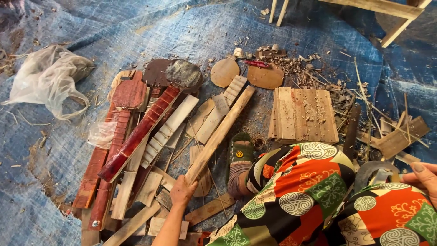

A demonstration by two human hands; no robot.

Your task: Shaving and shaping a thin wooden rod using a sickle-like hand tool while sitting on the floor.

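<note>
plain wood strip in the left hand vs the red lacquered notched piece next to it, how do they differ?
The plain wood strip is pale and unfinished; the red notched piece is glossy dark red. The strip looks smooth along its length, while the red piece has cross-cut notches. The left hand grips the strip's near end; the red piece lies untouched on the pile. Both are long, narrow and angled the same diagonal way over the blue tarp.

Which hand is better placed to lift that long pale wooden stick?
Probably the left hand: it already grips the near end of the long pale wooden stick. The right hand sits far off at the frame's right edge, beside a curved grey metal piece.
</note>
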